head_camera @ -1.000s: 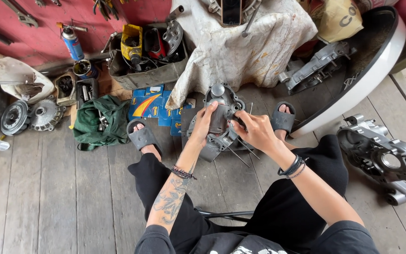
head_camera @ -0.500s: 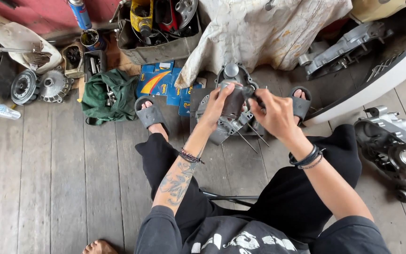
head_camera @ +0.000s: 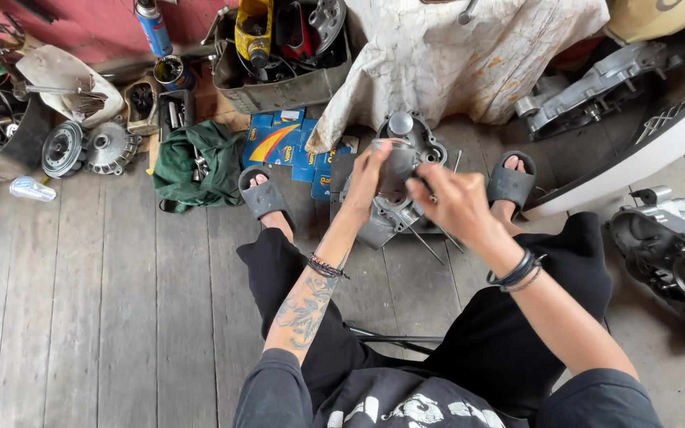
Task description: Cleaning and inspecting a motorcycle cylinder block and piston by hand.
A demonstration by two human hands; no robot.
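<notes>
Item: grey metal engine casing (head_camera: 386, 218), standing on the plank floor (head_camera: 81, 317) between the person's two sandalled feet.

Step in hand, as judged: seating a metal cylinder piece (head_camera: 394, 170) onto the casing's top.

Left hand (head_camera: 368, 176): fingers closed around the cylinder piece's left side.

Right hand (head_camera: 455, 202): curled against its right side; fingertips hidden, hold cannot be told fully.

Next move calls for square alignment and even downward pressure.

Left of casing: green cloth (head_camera: 192, 162), blue cartons (head_camera: 287, 143).

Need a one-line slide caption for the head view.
Seated person's left hand and right hand grip a grey metal cylinder above an engine casing on a plank floor.
</notes>
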